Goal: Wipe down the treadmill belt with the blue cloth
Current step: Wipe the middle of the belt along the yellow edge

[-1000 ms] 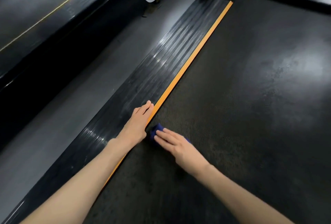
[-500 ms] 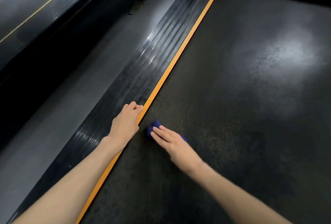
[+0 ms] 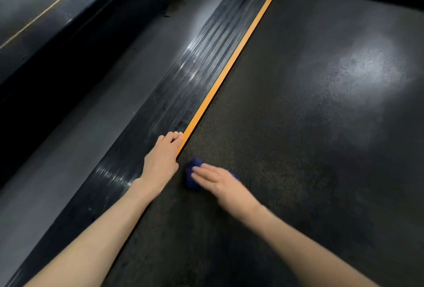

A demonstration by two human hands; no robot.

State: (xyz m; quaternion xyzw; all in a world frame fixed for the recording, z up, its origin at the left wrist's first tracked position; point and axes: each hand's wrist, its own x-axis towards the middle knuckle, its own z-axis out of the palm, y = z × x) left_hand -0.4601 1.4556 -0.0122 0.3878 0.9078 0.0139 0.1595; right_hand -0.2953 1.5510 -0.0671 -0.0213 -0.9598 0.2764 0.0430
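Far left: neighbouring treadmill deck (image 3: 46, 11), dark, thin yellow line along it. Next, a grey floor strip (image 3: 91, 114). Then the ribbed black side rail (image 3: 183, 80), with an orange stripe (image 3: 229, 69) on its inner edge. Left hand (image 3: 161, 160) lies flat on the rail, palm down, fingers straight and pressed together, tips at the stripe. Just right of it, the blue cloth (image 3: 191, 176) sits bunched on the treadmill belt (image 3: 321, 126), near the stripe. Right hand (image 3: 218, 181) is on top of the cloth, fingers straight, pressing down. Hand is blurred, so thumb position unclear. The belt extends to the right, textured black, glare patch upper right.
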